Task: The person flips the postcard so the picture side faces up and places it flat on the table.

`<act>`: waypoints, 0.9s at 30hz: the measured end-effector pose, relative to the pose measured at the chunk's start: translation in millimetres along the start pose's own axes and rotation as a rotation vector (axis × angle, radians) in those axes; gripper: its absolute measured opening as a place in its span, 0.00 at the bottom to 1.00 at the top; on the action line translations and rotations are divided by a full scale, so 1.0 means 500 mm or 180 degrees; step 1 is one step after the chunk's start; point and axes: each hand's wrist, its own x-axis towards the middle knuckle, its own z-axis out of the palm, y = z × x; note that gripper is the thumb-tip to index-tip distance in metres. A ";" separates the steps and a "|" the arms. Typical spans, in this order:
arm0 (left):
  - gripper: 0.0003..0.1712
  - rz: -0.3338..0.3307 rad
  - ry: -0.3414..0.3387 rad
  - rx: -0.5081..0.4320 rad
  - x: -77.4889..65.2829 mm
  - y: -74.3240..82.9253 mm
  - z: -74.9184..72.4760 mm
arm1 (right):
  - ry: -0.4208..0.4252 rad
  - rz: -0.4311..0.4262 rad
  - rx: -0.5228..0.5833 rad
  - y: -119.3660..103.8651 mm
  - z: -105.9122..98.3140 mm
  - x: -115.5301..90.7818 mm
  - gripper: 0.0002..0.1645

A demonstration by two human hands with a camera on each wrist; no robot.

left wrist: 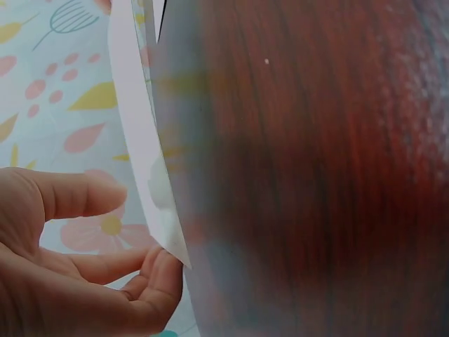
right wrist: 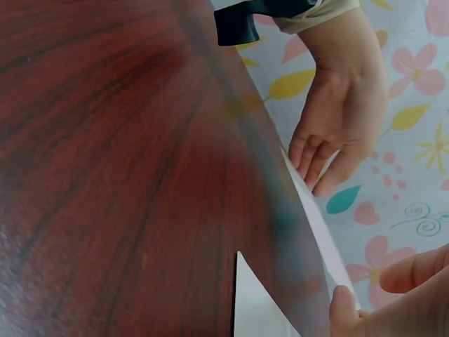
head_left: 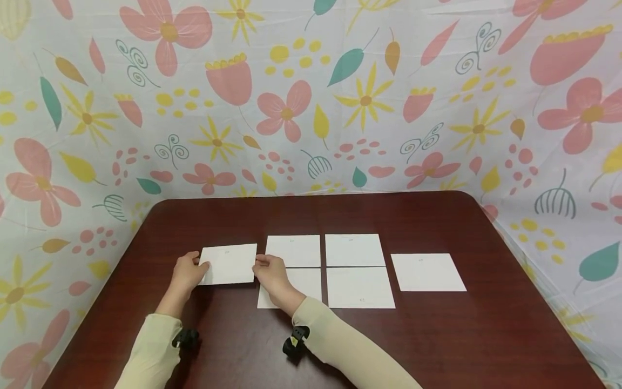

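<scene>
Both hands hold a white card (head_left: 228,265) by its opposite short edges, at the left of the table. It looks slightly raised, with a small faint mark near its far edge. My left hand (head_left: 187,273) grips the left edge; in the left wrist view, that hand's fingertips (left wrist: 167,270) meet the card's corner. My right hand (head_left: 272,278) pinches the right edge, its forearm crossing in front of the lower-left card (head_left: 306,283) and partly hiding it. The right wrist view shows the held card (right wrist: 319,225) almost edge-on between the hands.
Beside the lower-left card lie an upper-left card (head_left: 296,251), an upper-right card (head_left: 353,250) and a lower-right card (head_left: 360,287), with narrow gaps between. A separate card (head_left: 428,273) lies farther right. The dark wooden table (head_left: 505,335) meets a flowered cloth (head_left: 311,108) behind.
</scene>
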 end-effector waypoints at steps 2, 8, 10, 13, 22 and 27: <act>0.31 0.0015 0.0097 -0.0011 0.000 -0.001 -0.001 | 0.0092 -0.0026 0.0052 0.001 -0.001 0.004 0.19; 0.22 0.0036 0.0423 -0.0133 0.001 -0.005 -0.001 | 0.0230 -0.0047 0.0460 0.006 -0.003 0.016 0.12; 0.20 0.0036 0.0505 -0.0172 0.001 -0.007 -0.001 | 0.0255 -0.0042 0.0522 0.008 -0.004 0.018 0.11; 0.17 0.0016 0.0570 -0.0243 -0.001 -0.008 -0.002 | 0.0290 -0.0028 0.0483 0.008 -0.006 0.019 0.09; 0.13 0.0100 0.0703 -0.0337 -0.004 -0.006 -0.014 | 0.0402 -0.0126 0.0320 0.003 -0.011 0.021 0.07; 0.11 0.0128 0.0806 -0.0342 -0.004 -0.006 -0.017 | 0.0388 -0.0144 0.0352 -0.002 -0.013 0.020 0.06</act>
